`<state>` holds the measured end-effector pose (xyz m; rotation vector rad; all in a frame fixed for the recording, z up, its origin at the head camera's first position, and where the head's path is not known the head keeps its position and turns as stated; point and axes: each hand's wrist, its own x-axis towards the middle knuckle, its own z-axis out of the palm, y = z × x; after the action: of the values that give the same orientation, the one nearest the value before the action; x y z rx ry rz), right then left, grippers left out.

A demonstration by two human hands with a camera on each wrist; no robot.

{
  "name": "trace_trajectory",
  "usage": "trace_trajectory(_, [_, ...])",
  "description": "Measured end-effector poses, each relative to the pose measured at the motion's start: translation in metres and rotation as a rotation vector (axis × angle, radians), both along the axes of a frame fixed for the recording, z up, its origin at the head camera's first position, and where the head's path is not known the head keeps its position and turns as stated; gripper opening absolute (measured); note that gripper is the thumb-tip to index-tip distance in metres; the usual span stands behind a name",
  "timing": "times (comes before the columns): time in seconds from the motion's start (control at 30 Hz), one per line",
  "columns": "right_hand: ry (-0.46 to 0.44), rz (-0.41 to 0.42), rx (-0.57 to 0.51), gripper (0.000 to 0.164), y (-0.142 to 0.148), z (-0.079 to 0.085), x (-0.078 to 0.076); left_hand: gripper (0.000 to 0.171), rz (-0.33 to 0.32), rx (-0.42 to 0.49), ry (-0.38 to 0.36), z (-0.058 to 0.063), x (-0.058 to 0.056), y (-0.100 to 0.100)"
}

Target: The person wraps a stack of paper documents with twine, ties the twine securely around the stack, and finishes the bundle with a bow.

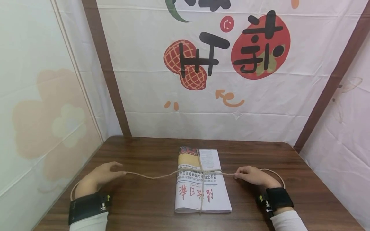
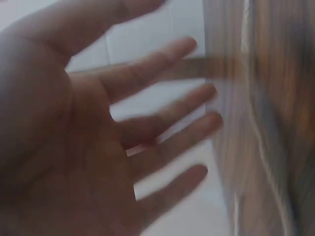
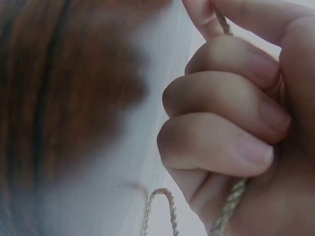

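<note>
A folded newspaper bundle lies mid-table, with twine running lengthwise and crosswise over it. To its left, my left hand is held over the table with its fingers spread, as the left wrist view shows. The twine's left part passes close by that thumb in the head view, while in the left wrist view the twine runs apart from the fingertips. On the bundle's right side, my right hand pinches the twine between thumb and index finger. Its other fingers curl over the twine in the palm.
Beneath everything is a dark wood-grain table. A printed white curtain hangs behind it, with more cloth at both sides. Loose twine loops behind the right wrist, and another piece shows beside the left wrist.
</note>
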<state>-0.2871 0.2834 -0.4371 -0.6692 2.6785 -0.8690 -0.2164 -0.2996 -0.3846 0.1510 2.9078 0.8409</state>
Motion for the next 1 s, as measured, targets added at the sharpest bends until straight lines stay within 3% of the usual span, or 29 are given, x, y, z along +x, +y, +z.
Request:
trace_trajectory(0.13, [-0.011, 0.001, -0.006, 0.022, 0.001, 0.001, 0.001, 0.046, -0.118, 0.094, 0.109, -0.002, -0.011, 0.036])
trace_trajectory(0.23, [-0.009, -0.003, -0.006, 0.022, 0.000, 0.001, 0.001, 0.039, -0.207, 0.177, 0.166, -0.011, -0.021, 0.070])
trace_trajectory(0.33, [0.008, -0.024, -0.002, 0.022, -0.001, 0.002, 0.001, 0.041, -0.247, 0.239, 0.127, -0.022, -0.030, 0.105])
trace_trajectory(0.47, [0.014, -0.041, -0.018, 0.023, -0.003, 0.005, 0.002, 0.049, -0.258, 0.269, -0.008, -0.033, -0.034, 0.137])
trace_trajectory(0.57, [0.015, -0.023, -0.039, 0.024, -0.002, 0.008, 0.003, 0.046, -0.273, 0.250, -0.048, -0.038, -0.034, 0.146])
trace_trajectory(0.7, [0.020, -0.020, -0.049, 0.024, 0.001, 0.012, 0.004, 0.036, -0.276, 0.208, -0.017, -0.039, -0.033, 0.143])
trace_trajectory(1.0, [0.011, -0.080, -0.012, 0.027, 0.014, 0.019, 0.008, 0.028, -0.218, 0.152, 0.014, -0.038, -0.032, 0.138])
